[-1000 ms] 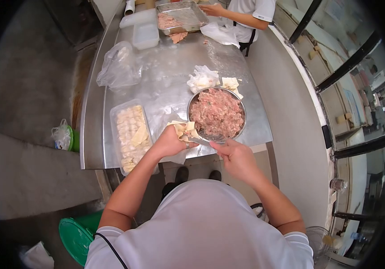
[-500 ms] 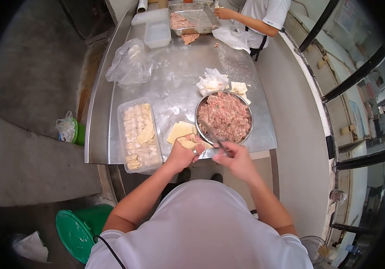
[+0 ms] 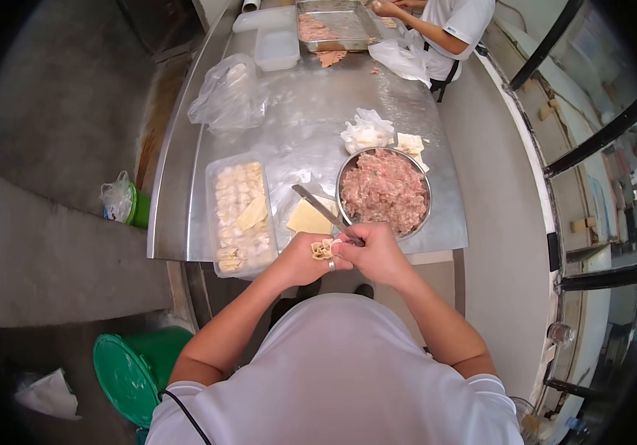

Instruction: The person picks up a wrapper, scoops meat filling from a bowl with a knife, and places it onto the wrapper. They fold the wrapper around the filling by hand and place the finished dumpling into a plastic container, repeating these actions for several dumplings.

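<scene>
My left hand is curled around a dumpling, its pale yellow wrapper gathered in folds at the top. My right hand grips a metal spreading knife, whose flat blade points away to the upper left. The right thumb and fingers meet the dumpling's edge at the left hand. Beneath the blade lies a stack of square yellow wrappers. Just beyond my right hand stands a round metal bowl heaped with minced meat. Left of the wrappers, a clear plastic tub holds rows of filled dumplings and some wrappers.
A crumpled white bag and pale wrapper pieces lie behind the bowl. Farther back are a clear plastic bag, a plastic container and a metal tray with meat. Another person works at the far right.
My right hand has come left to meet my left hand, and the knife has swung from the bowl over the wrappers. The wrapper in my left hand is now gathered up.
</scene>
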Action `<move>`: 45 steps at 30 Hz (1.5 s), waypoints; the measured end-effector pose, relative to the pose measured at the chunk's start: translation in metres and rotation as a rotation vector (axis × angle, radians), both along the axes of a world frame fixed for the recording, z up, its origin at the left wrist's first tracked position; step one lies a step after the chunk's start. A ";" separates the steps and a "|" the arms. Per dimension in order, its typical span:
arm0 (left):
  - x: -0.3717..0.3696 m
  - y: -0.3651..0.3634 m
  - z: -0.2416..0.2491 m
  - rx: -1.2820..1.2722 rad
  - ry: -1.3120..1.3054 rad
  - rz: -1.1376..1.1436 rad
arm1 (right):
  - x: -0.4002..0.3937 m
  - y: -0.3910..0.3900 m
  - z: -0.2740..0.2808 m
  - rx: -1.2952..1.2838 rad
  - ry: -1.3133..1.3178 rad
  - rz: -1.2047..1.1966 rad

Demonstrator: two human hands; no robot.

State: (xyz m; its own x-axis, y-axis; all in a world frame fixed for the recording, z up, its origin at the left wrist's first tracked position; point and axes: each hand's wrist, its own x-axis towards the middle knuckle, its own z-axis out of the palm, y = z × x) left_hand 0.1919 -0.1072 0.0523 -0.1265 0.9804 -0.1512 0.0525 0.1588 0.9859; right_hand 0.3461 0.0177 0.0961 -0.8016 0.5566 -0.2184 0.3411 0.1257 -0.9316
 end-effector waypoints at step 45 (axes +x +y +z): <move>-0.178 -0.109 -0.017 -0.601 1.065 0.169 | 0.023 -0.026 -0.067 -0.229 0.051 -0.169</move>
State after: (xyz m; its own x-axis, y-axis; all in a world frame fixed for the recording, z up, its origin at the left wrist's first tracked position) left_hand 0.0143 -0.2157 0.0354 -0.5810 0.7502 -0.3157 0.7192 0.6548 0.2323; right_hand 0.3690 -0.0079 0.0290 -0.7149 0.6239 -0.3155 0.2913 -0.1444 -0.9457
